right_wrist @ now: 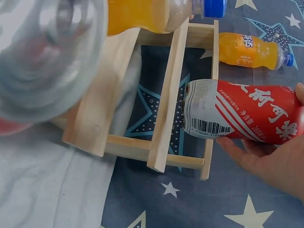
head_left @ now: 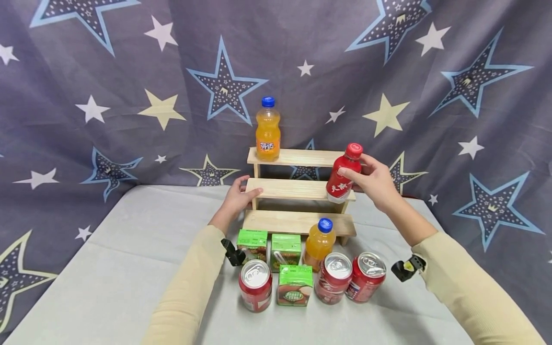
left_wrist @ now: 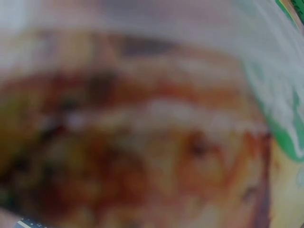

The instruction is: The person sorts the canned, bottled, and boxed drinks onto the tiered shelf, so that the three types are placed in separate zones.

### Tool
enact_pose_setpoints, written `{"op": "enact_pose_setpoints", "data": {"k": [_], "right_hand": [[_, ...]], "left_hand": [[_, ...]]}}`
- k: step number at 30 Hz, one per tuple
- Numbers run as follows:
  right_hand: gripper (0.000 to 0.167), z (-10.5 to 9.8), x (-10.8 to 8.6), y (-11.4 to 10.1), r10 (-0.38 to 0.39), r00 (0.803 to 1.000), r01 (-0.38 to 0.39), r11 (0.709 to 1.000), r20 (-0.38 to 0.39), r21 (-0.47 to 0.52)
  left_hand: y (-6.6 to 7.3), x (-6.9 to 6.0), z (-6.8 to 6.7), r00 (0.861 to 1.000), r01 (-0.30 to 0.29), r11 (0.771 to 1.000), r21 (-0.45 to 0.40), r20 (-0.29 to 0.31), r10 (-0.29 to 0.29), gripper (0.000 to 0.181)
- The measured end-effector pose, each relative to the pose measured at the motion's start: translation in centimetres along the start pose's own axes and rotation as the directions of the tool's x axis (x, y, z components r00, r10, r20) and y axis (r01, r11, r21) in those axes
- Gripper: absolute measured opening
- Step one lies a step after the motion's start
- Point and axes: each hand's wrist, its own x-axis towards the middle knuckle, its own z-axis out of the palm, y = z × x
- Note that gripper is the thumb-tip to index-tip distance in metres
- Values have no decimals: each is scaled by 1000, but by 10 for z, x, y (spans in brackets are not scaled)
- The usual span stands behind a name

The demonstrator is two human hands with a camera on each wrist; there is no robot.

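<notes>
My right hand (head_left: 377,182) grips a red cola bottle (head_left: 343,175) around its upper body. In the head view the bottle is slightly tilted, in front of the right end of the three-step wooden display stand (head_left: 297,189). Its white base with a barcode faces the right wrist camera, the red label (right_wrist: 259,111) beside my fingers. My left hand (head_left: 236,197) holds the left end of the stand's middle shelf, thumb on the board. An orange soda bottle (head_left: 268,132) with a blue cap stands on the top shelf's left end.
In front of the stand are another orange soda bottle (head_left: 320,243), several red cans, one of them a left can (head_left: 255,286), and three green-topped cartons, including a front carton (head_left: 295,286). A close, blurred carton (left_wrist: 142,156) fills the left wrist view. A star-patterned curtain (head_left: 302,96) hangs behind.
</notes>
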Motion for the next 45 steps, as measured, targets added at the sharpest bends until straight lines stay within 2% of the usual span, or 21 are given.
{"op": "enact_pose_setpoints", "data": {"k": [21,25,34,38,41,45], "right_hand": [[66,21,30,-36,-33,999,35,997,-25,64],[65,26,33,-39,-24,999,27,996,-29,91],[64,37,41,-43,-48,998,51,995,-36,80],[64,38,47,-49,-52,997,57,995,-52,87],[64,39,50,-55,-58,996,63,994,-62,89],[64,40,54,-62,-59,995,67,993,-80,97]], "left_hand": [[-1,-3,-1,1000,-2,1000,-15,-1,2,74],[-1,-3,-1,1000,-1,1000,-12,8,1,74],[-1,-3,0,1000,1,1000,-5,7,-1,73],[1,-3,0,1000,1,1000,-6,14,-1,74],[10,-11,-1,999,19,1000,-19,30,-18,75],[11,-12,0,999,25,999,-30,32,-24,75]]}}
